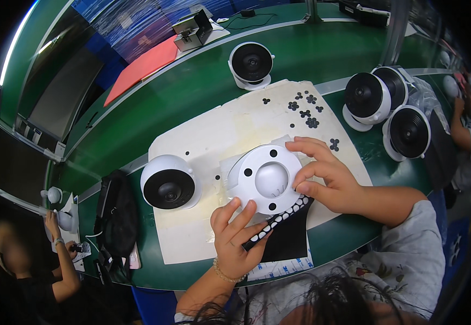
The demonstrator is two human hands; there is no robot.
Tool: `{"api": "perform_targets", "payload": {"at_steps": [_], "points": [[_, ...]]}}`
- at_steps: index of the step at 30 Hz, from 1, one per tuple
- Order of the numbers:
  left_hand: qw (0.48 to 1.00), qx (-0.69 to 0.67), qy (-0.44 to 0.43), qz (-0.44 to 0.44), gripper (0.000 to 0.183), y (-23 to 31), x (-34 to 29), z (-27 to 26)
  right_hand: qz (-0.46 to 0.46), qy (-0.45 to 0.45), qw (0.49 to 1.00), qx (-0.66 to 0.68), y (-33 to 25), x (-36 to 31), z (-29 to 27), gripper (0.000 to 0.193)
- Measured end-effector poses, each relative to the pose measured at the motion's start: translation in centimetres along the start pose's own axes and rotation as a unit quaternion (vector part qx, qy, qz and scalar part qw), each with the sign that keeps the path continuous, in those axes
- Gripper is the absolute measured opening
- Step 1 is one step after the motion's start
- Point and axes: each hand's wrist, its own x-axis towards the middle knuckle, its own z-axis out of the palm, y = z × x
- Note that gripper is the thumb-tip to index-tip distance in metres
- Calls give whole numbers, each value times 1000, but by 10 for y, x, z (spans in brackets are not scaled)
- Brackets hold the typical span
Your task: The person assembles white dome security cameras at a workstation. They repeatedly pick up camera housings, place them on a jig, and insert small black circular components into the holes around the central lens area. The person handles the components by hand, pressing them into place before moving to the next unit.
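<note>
white round camera base [267, 179], smooth plastic w/ domed centre & black dot pads on its flange, sits upside down mid white paper mat [203, 146]; right hand [325, 176] pinches its right rim, fingers closed on the edge, while left hand [236, 235] is clamped on a black die-cut pad strip [281, 218] w/ white holes, just below the base. best to keep the base pinned flat & seat each pad square in its recess, pressing evenly. outward: loose black foam dots [306, 111] on mat, finished glossy dome cam [169, 183] to the left, three more [379, 103] on the green bench [203, 81].
</note>
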Motion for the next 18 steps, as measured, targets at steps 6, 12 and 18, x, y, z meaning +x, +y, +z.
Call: {"api": "perform_targets", "payload": {"at_steps": [6, 12, 18], "points": [[1000, -3, 2, 8, 26, -1, 0, 1, -100, -6, 991, -93, 11, -3, -5, 13], [1000, -2, 3, 8, 27, -1, 1, 0, -147, -34, 972, -182, 12, 0, -23, 30], [999, -21, 20, 18, 23, -5, 1, 4, 250, -35, 879, 403, 3, 0, 0, 32]]}}
